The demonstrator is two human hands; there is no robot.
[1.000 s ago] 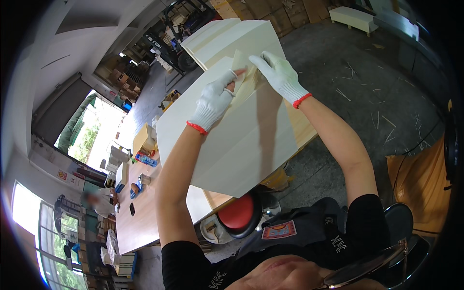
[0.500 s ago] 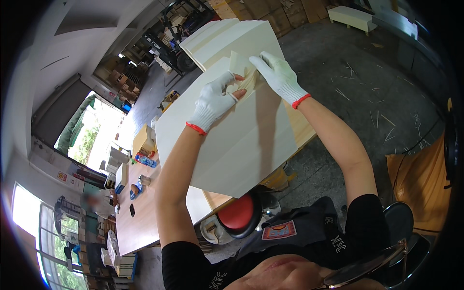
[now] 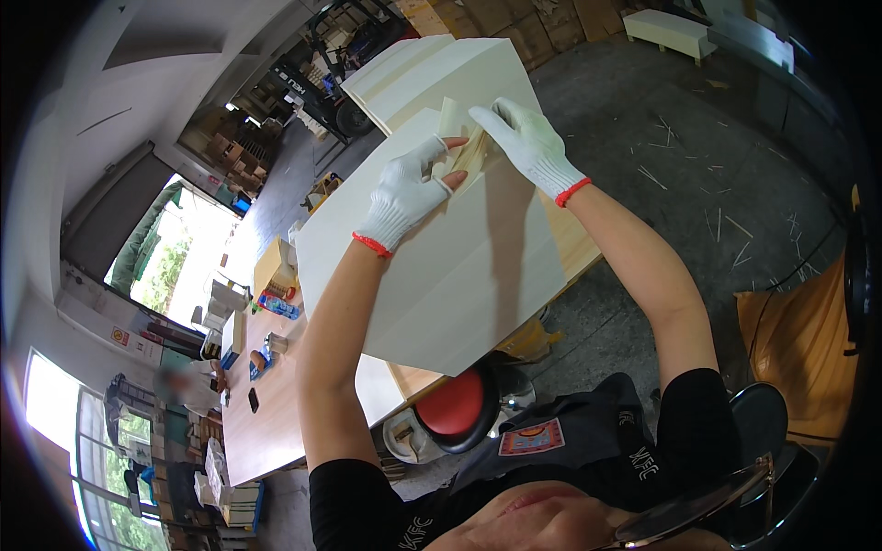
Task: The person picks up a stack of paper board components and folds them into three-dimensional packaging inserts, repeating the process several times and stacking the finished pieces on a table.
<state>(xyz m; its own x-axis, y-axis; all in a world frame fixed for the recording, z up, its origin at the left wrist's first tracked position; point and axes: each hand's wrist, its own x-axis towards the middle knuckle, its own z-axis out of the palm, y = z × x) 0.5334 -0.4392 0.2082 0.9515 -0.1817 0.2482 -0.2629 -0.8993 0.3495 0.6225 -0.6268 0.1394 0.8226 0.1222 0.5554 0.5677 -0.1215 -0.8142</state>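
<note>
Left hand [image 3: 409,190], gloved: bare thumb and finger apart at cream strips [image 3: 472,154] over white panel [image 3: 423,285]. Right hand [image 3: 531,142], gloved, just beside. Forklift [image 3: 356,118] behind.

Thin cream strips [image 3: 473,152], loosely bunched, lay slantwise over the far part of a large white panel [image 3: 423,285], which lay broad face up.

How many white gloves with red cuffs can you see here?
2: one glove on the person's left hand, the other glove on the right hand, both over the large white panel. More could be hidden from view.
</note>
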